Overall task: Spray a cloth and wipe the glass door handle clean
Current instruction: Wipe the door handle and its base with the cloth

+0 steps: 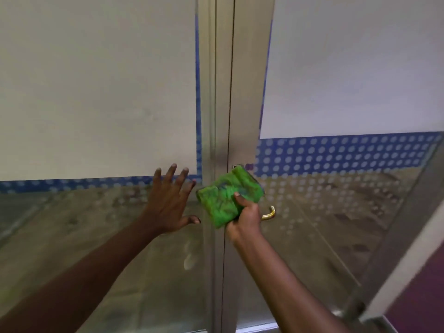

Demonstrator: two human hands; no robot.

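Observation:
My right hand (245,218) grips a folded green cloth (224,197) and holds it up against the metal door frame (221,92), just left of the gold door handle (269,214). Only the curved end of the handle shows; the hand and cloth hide the rest of it. My left hand (169,203) is spread flat, fingers apart, on or close to the left glass pane (96,224), empty. No spray bottle is in view.
White sheets cover the upper part of both glass panes, edged with a blue band of white dots (336,152). A slanted metal frame (396,248) and a purple surface (422,296) stand at the right.

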